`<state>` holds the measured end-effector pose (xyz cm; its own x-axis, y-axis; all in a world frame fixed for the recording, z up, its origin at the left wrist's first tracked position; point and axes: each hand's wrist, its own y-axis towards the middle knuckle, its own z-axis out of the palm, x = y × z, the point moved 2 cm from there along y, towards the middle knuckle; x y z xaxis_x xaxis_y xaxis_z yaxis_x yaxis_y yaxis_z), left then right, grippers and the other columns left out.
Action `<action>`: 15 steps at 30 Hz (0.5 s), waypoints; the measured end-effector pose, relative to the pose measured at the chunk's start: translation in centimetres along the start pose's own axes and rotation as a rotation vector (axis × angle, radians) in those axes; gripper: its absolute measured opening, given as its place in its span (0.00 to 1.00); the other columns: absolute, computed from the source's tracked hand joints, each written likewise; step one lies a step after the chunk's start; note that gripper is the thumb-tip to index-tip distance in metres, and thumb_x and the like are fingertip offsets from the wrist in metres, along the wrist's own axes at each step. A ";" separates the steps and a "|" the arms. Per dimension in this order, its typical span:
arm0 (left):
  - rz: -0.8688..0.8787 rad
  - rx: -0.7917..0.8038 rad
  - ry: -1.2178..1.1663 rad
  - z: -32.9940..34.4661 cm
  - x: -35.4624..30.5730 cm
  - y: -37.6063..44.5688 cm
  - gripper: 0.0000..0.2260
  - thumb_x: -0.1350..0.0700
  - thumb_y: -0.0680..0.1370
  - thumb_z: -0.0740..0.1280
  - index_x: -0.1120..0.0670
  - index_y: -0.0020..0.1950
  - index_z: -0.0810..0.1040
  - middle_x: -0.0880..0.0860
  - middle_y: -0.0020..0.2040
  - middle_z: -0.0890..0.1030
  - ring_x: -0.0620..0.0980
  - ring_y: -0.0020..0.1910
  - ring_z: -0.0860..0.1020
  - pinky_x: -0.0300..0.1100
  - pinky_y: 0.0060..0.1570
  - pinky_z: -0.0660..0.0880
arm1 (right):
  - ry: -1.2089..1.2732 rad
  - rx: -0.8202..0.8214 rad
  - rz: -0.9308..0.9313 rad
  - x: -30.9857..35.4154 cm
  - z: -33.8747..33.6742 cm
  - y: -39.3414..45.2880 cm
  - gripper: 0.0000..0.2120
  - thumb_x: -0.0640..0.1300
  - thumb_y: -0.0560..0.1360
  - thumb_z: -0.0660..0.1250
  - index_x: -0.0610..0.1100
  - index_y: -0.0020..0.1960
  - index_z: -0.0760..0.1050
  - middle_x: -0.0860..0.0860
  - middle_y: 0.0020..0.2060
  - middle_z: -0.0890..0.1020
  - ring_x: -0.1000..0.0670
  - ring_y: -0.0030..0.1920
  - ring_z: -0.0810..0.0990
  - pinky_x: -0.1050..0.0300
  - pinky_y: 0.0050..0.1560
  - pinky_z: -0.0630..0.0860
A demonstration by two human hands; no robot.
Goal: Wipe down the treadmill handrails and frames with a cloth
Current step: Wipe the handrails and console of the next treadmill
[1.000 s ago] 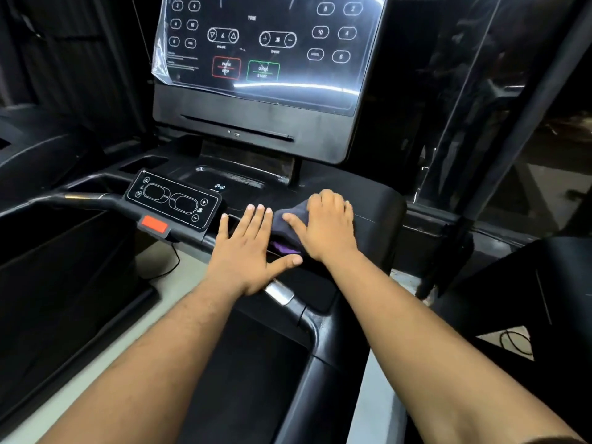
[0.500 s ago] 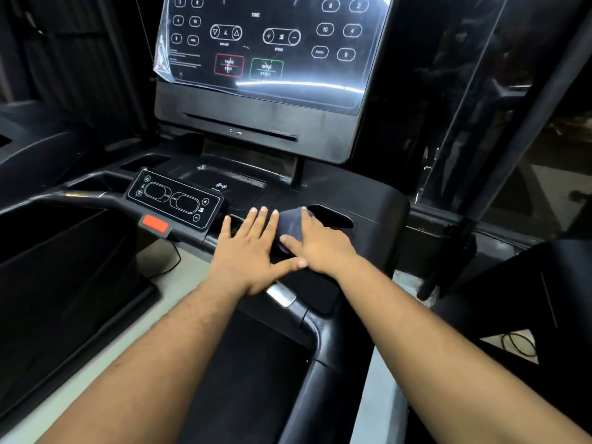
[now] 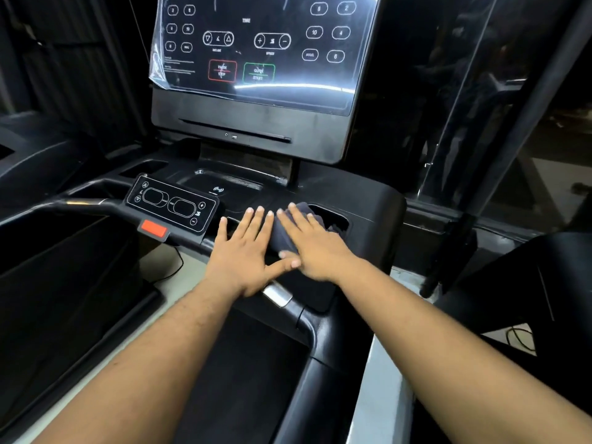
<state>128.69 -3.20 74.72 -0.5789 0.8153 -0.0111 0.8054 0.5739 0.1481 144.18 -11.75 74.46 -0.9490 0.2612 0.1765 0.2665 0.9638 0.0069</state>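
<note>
Cloth (image 3: 285, 233), dark and bunched, lies on the treadmill console deck (image 3: 368, 200) beside a cup recess, under my right hand (image 3: 315, 243), fingers straight and pressing; my left hand (image 3: 246, 248) rests flat alongside, fingers spread.

"TIME", "QUICK START" on console (image 3: 256, 52)

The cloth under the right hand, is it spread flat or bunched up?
Bunched: the cloth shows thick folds beside the right hand.
</note>
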 end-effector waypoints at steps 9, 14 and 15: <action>-0.033 0.049 0.009 -0.2 -0.2 -0.3 0.61 0.17 0.60 0.25 0.52 0.85 0.40 0.50 0.85 0.39 0.47 0.82 0.35 0.61 0.80 0.38 | 0.108 -0.196 0.046 -2.8 0.8 -3.0 0.35 0.71 0.78 0.49 0.57 0.80 0.61 0.55 0.77 0.69 0.48 0.79 0.63 0.37 0.78 0.52; 0.018 0.084 0.028 -0.7 -0.4 -0.8 0.61 0.18 0.58 0.22 0.52 0.84 0.39 0.51 0.84 0.37 0.47 0.82 0.33 0.60 0.79 0.35 | 0.035 -0.534 0.122 -2.4 1.6 -8.1 0.24 0.66 0.75 0.58 0.51 0.61 0.76 0.51 0.57 0.78 0.44 0.60 0.76 0.43 0.58 0.73; 0.030 0.077 0.033 -0.7 -0.4 -1.1 0.61 0.18 0.58 0.22 0.52 0.84 0.39 0.50 0.84 0.37 0.47 0.82 0.33 0.60 0.79 0.34 | -0.040 -0.589 0.160 -2.6 1.5 -8.6 0.20 0.63 0.73 0.60 0.49 0.56 0.75 0.50 0.52 0.77 0.43 0.56 0.76 0.43 0.54 0.73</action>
<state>127.94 -4.16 75.21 -0.5575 0.8298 0.0249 0.8289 0.5548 0.0715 144.08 -20.60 72.51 -0.8919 0.4133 0.1838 0.4442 0.7238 0.5280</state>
